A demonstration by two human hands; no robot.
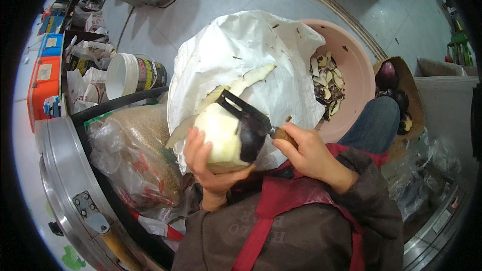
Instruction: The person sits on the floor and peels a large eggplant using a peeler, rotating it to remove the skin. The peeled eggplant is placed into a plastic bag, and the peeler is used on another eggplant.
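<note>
My left hand (216, 175) cups a large round eggplant (220, 133) from below and the left side. Most of its visible flesh is bare and pale, while a patch of dark purple skin stays on the right side. My right hand (307, 152) grips the wooden handle of a peeler (244, 109), whose black two-pronged head lies across the top of the eggplant. Pale strips of peel (252, 77) rest beyond it on a white woven plastic sack (226, 56) spread before me. Small brown scraps dot the sack.
A pink basin (357, 79) at the right holds peel pieces (327, 79). Beside my knee, a cardboard box (414, 94) contains dark eggplants (399, 99). To the left are a white bucket (122, 77) on its side, a filled grain sack (147, 146) and a round metal appliance (71, 165).
</note>
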